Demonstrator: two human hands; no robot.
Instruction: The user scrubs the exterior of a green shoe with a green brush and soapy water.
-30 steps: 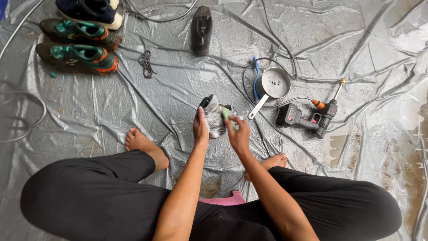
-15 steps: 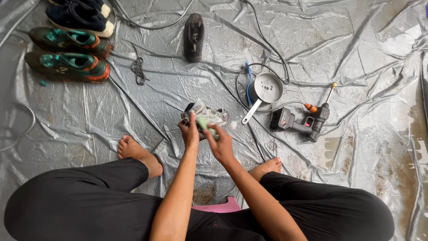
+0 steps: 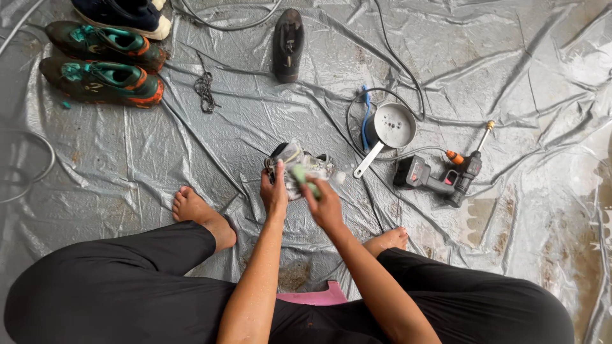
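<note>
In the middle of the frame the left hand (image 3: 274,193) grips a wet grey shoe (image 3: 305,167), toe pointing up-right, while the right hand (image 3: 324,205) pinches a small green brush (image 3: 301,175) against it

A crinkled grey plastic sheet (image 3: 510,57) covered the floor, wet and stained brown toward the right. At the upper left lay two green shoes with orange soles (image 3: 102,64) side by side, and just above them a dark blue shoe with a pale sole (image 3: 124,13). A bundle of dark laces (image 3: 205,89) lay near the green pair. Further right, a single black shoe (image 3: 287,43) pointed away. A small metal saucepan (image 3: 392,127) sat right of centre with a blue brush (image 3: 365,114) against its left side. Beside the saucepan lay a black handheld spray gun (image 3: 440,178) with an orange collar and brass nozzle. A thin hose (image 3: 223,25) looped across the top.
</note>
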